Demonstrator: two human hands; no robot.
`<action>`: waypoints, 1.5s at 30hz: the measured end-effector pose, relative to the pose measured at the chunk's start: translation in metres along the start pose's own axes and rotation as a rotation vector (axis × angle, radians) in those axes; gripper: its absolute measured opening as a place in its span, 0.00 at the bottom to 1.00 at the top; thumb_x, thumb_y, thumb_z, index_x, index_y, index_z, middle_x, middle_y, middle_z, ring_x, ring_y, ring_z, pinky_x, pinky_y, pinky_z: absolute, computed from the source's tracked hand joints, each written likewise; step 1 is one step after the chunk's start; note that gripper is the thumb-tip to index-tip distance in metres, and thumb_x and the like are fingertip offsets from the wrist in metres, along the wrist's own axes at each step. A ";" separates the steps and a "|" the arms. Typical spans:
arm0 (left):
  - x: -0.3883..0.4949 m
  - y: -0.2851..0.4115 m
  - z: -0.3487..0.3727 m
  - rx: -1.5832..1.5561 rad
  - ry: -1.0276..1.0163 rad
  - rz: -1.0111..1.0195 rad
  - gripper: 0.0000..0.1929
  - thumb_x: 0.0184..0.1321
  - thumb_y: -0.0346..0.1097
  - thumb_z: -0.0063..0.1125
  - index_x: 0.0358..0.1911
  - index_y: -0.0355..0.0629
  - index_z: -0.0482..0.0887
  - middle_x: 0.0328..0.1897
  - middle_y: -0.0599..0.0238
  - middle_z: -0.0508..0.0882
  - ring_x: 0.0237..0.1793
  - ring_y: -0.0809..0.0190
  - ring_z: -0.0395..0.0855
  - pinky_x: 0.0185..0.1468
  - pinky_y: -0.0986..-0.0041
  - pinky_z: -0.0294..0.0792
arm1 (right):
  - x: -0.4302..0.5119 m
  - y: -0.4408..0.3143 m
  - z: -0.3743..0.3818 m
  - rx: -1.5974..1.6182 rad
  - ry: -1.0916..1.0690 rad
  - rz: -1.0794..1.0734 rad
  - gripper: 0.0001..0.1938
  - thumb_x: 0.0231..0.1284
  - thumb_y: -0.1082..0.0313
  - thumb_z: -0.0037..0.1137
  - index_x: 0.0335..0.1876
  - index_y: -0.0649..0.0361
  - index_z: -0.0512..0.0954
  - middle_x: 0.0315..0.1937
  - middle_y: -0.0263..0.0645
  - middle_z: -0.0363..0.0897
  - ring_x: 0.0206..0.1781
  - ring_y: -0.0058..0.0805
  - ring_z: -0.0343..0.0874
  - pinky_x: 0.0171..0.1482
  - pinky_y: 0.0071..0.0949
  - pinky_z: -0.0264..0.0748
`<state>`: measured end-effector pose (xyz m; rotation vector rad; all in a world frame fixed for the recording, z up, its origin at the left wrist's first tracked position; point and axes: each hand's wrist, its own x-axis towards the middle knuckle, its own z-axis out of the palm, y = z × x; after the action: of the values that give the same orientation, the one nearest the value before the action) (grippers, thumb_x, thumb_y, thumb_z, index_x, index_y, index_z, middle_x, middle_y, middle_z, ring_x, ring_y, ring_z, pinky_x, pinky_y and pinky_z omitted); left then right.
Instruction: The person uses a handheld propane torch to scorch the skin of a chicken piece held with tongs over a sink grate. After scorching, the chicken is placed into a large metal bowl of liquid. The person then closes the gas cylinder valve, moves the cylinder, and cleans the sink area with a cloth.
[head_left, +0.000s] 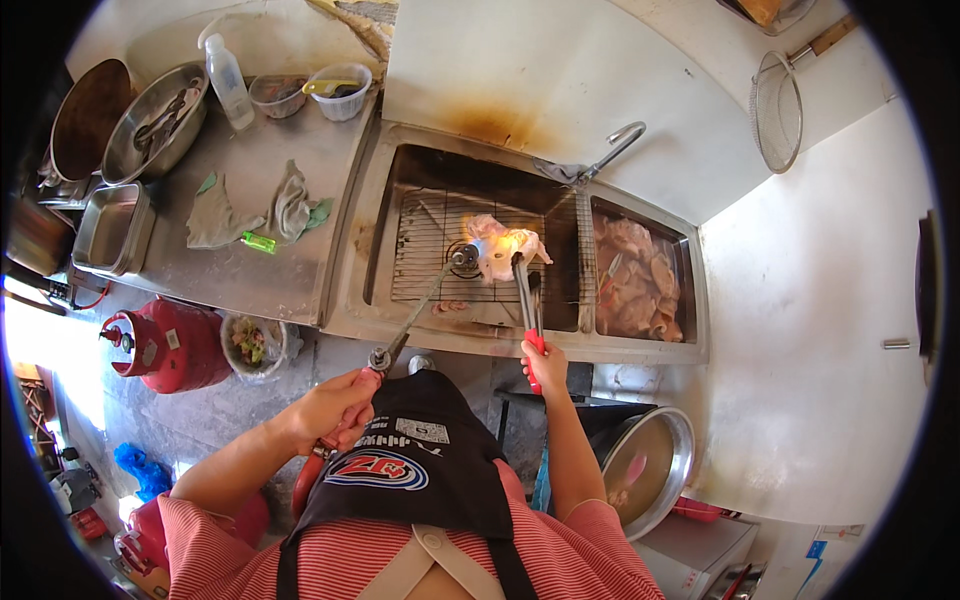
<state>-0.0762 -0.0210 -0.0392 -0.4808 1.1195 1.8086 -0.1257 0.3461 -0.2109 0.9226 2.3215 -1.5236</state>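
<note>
My left hand (336, 414) is closed around the handle of a gas blowtorch (420, 311). Its burner head points at a pale piece of raw meat with skin (496, 253), and flame glows over the meat. In my right hand (548, 367) are metal tongs with red grips (528, 304); their tips are at the meat's right part. Beneath the meat lies a wire rack (420, 225) across the large steel sink basin (562, 300). The smaller basin at the right holds several similar raw pieces (637, 277) in liquid.
A steel counter (225, 274) at the left bears grey cloths (289, 202), a green lighter (259, 241), metal trays (112, 225) and a spray bottle (229, 82). A red gas cylinder (180, 346) stands below. The faucet (615, 150) rises behind the sink; a large pot (645, 472) is at lower right.
</note>
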 end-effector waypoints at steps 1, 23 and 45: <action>-0.001 -0.001 -0.002 0.011 0.007 0.002 0.17 0.66 0.48 0.39 0.27 0.42 0.64 0.14 0.69 0.64 0.09 0.70 0.61 0.12 0.79 0.55 | -0.002 0.000 0.002 -0.041 -0.015 0.002 0.14 0.52 0.59 0.58 0.36 0.62 0.76 0.18 0.36 0.76 0.15 0.20 0.74 0.17 0.19 0.69; -0.003 -0.024 0.036 -0.049 0.058 0.024 0.12 0.66 0.45 0.39 0.30 0.45 0.62 0.19 0.67 0.65 0.10 0.71 0.61 0.12 0.81 0.53 | 0.003 0.012 0.003 0.084 -0.102 0.033 0.11 0.52 0.62 0.57 0.37 0.59 0.78 0.16 0.34 0.75 0.14 0.19 0.73 0.16 0.20 0.69; 0.015 -0.043 0.091 0.051 0.063 0.032 0.08 0.66 0.41 0.40 0.34 0.45 0.64 0.17 0.67 0.66 0.09 0.71 0.62 0.12 0.80 0.56 | 0.010 0.019 -0.020 0.077 -0.170 0.005 0.11 0.54 0.62 0.56 0.38 0.60 0.76 0.17 0.34 0.75 0.14 0.19 0.72 0.14 0.20 0.67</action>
<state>-0.0344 0.0706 -0.0247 -0.4952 1.2193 1.7991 -0.1187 0.3726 -0.2211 0.7812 2.1548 -1.6313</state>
